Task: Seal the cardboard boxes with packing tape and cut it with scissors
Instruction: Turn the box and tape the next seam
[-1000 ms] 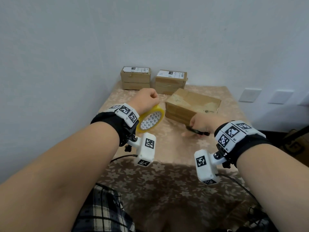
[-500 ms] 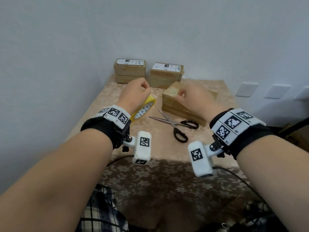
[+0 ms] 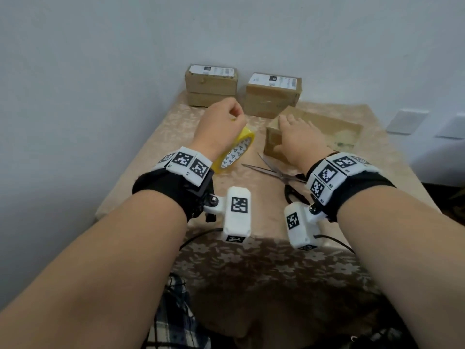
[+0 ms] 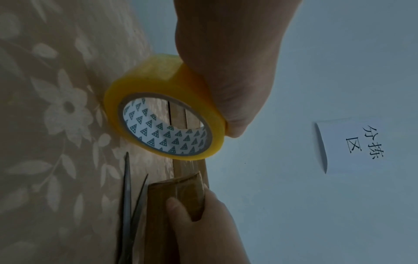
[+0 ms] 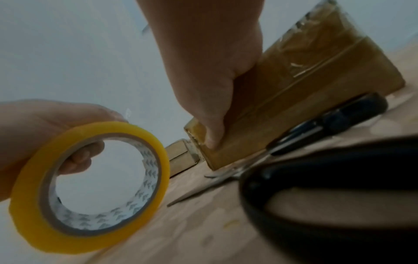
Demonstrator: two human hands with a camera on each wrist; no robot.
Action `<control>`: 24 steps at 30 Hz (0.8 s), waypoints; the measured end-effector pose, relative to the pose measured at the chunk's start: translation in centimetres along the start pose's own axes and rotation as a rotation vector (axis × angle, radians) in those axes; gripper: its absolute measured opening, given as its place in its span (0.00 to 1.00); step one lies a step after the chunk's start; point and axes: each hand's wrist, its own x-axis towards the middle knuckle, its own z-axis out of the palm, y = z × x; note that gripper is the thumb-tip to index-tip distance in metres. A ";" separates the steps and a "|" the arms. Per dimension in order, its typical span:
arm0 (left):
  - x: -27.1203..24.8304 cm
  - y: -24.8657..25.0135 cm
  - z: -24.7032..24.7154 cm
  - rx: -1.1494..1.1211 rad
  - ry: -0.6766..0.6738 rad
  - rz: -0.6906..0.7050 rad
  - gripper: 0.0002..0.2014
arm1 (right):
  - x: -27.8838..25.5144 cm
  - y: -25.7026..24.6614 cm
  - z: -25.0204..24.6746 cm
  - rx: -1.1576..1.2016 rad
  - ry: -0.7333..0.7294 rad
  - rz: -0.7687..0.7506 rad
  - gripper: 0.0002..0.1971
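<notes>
On the table (image 3: pixel 156 137), left hand (image 3: pixel 219 127) gripping tape roll (image 3: pixel 235 153), right hand (image 3: pixel 299 137) flat on cardboard box (image 3: pixel 327 124), scissors (image 3: pixel 274 170) beside

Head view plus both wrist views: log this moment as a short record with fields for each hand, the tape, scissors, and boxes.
left hand: grips the yellow tape roll, held off the table
right hand: fingers flat on top of the near box, thumb on its side
scissors: lying on the tablecloth beside the near box, blades parted, untouched
back boxes: two with labels, against the wall
tape strip: none seen pulled from the roll
</notes>
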 end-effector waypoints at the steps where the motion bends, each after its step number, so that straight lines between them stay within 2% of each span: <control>1: 0.0 0.0 0.0 -0.002 -0.003 0.005 0.04 | 0.0 0.0 -0.1 -0.011 0.000 0.002 0.37; 2: 0.0 0.0 0.0 -0.003 -0.007 0.010 0.04 | -0.1 0.0 -0.1 -0.014 0.003 0.007 0.36; 6: -0.1 0.0 -0.1 0.011 -0.011 0.032 0.04 | -1.3 0.5 -0.8 0.045 0.070 -0.004 0.21; 8: -0.1 0.0 -0.2 0.013 -0.017 0.035 0.04 | -2.4 1.1 -1.1 0.089 0.102 -0.018 0.17; 12: 0.0 0.2 0.0 0.022 -0.019 0.037 0.04 | -3.6 1.8 -1.1 0.216 0.173 -0.029 0.20; 16: -0.1 0.6 0.4 0.037 -0.032 0.054 0.04 | -3.5 0.9 -1.4 0.010 0.057 -0.002 0.30; 19: -0.1 0.7 0.7 0.033 -0.049 0.065 0.04 | -2.9 0.7 -0.9 -0.008 0.116 -0.049 0.22; 21: 0.0 0.5 0.8 0.000 -0.060 0.062 0.04 | -2.6 1.1 -0.9 0.153 0.191 -0.074 0.18; 24: 0.1 0.5 0.7 -0.025 -0.102 0.078 0.03 | -3.2 1.5 -2.3 0.679 0.278 -0.060 0.19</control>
